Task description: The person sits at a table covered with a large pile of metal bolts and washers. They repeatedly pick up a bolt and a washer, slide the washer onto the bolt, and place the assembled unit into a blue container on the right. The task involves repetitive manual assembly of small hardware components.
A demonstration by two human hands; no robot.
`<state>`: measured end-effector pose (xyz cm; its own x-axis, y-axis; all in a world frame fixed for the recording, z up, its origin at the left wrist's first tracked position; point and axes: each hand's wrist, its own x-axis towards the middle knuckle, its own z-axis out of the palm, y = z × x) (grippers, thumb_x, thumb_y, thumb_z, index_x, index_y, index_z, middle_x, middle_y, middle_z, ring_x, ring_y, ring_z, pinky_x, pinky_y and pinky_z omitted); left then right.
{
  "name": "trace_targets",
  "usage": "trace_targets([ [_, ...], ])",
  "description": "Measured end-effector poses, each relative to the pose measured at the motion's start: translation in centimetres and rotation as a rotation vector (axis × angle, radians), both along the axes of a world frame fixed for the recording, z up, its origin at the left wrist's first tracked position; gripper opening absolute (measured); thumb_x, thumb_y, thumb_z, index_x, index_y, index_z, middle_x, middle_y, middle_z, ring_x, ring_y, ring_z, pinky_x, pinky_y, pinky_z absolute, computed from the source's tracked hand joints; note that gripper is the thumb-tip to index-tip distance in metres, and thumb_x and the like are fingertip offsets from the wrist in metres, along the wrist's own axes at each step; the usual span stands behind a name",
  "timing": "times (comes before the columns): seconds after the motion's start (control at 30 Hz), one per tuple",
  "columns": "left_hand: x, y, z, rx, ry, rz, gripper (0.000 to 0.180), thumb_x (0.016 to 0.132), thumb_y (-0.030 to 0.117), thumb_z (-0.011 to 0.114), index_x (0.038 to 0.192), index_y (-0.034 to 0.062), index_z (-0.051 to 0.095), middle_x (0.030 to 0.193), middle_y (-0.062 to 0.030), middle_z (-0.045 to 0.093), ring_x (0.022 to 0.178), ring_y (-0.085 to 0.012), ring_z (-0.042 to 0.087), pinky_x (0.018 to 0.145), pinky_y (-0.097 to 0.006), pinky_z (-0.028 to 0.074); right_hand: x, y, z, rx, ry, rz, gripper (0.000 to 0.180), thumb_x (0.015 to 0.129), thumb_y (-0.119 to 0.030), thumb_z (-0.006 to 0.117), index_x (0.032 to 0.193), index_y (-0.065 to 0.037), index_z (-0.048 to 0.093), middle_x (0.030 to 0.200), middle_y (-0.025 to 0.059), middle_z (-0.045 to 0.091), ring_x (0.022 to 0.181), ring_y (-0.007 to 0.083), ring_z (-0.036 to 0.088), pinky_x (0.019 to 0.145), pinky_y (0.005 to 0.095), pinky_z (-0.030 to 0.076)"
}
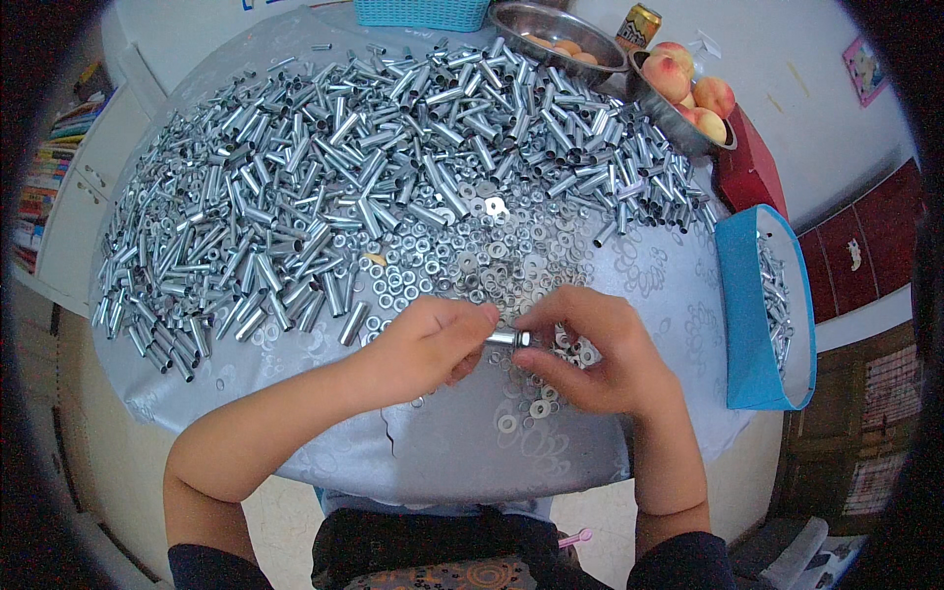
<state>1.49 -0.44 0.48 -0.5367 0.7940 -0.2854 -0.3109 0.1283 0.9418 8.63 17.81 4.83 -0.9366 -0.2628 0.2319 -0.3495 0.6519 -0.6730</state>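
Just above the near part of the table, I hold a shiny metal expansion bolt (503, 337) lying sideways between my hands. My left hand (428, 344) is closed round its left part, which the fingers hide. At the other end, the thumb and forefinger of my right hand (600, 349) pinch from below and above around the hex nut (524, 339). Flat washers (506, 424) and small nuts (398, 280) lie loose on the cloth, close beyond and beneath my hands.
A wide heap of metal sleeves (344, 133) covers the table's far and left parts. At right stands a blue fabric bin (739, 315) with bolts (772, 295). Metal bowls of eggs (565, 47) and peaches (713, 95), a can (639, 27) and a blue basket (418, 12) line the far edge.
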Motion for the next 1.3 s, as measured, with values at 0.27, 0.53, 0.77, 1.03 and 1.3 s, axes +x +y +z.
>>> trace_targets([
  [0.27,-0.1,0.0,0.0,0.012,0.01,-0.026,0.046,0.091,0.035,0.039,0.056,0.0054,0.045,0.05,0.001,0.043,0.046,-0.0068,0.038,0.043,-0.023,0.032,-0.3,0.4,-0.9,0.058,0.117,0.072,0.021,0.069,-0.017,0.068,0.079,-0.004,0.055,0.067,0.0102,0.054,0.059,0.0272,0.054,0.051,0.0339,0.042],
  [0.53,-0.1,0.0,0.0,-0.013,0.03,-0.022,0.046,0.091,0.034,0.039,0.056,0.0056,0.045,0.049,0.0009,0.042,0.046,-0.0068,0.039,0.043,-0.023,0.031,0.0,0.2,-0.4,0.1,0.056,0.064,0.017,0.069,-0.013,0.067,0.077,-0.003,0.056,0.059,0.0074,0.049,0.048,0.0207,0.047,0.046,0.03,0.037],
  [0.77,-0.1,-0.1,-0.1,-0.008,0.065,-0.031,0.043,0.09,0.033,0.041,0.058,0.0055,0.047,0.051,0.0016,0.043,0.046,-0.0062,0.039,0.043,-0.022,0.031,-0.1,0.0,-0.6,0.08,-0.001,0.056,0.019,0.076,-0.022,0.061,0.079,-0.004,0.055,0.067,0.0116,0.054,0.062,0.0314,0.055,0.053,0.0378,0.043],
  [1.03,-0.1,0.0,0.0,-0.001,0.044,-0.022,0.041,0.09,0.032,0.043,0.06,0.0051,0.049,0.051,0.0014,0.044,0.046,-0.0056,0.04,0.042,-0.022,0.031,0.0,-1.0,-0.7,-0.078,0.022,-0.053,0.019,0.079,-0.023,0.057,0.078,-0.004,0.054,0.067,0.0129,0.053,0.063,0.0328,0.055,0.054,0.039,0.043],
  [1.3,-0.2,-0.1,-0.1,0.017,0.014,-0.019,0.041,0.09,0.033,0.042,0.059,0.0058,0.047,0.051,0.0014,0.043,0.046,-0.0055,0.038,0.042,-0.022,0.03,-0.1,-0.5,-0.8,0.069,-0.034,0.021,0.02,0.082,-0.022,0.053,0.075,-0.003,0.051,0.065,0.0154,0.052,0.061,0.0344,0.054,0.053,0.0398,0.042],
])
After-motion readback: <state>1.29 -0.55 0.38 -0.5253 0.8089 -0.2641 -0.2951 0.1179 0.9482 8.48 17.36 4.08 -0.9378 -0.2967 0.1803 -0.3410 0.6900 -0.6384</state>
